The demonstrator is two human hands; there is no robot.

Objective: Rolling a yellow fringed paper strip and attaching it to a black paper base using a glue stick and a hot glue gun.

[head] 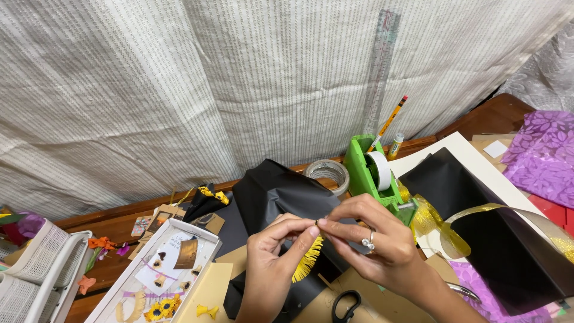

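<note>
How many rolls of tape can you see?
2. One white roll sits in the green dispenser; one clear roll lies left of it by the curtain. Clutter may hide others.

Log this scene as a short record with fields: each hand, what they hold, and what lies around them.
left hand: pinches the top of the fringed yellow paper strip
right hand: fingertips meet the left's on the same strip; ring on one finger
under hands: black paper sheet
behind: green tape dispenser, tape roll, pencil, clear ruler
front: scissors
left: white tray of paper flowers
</note>
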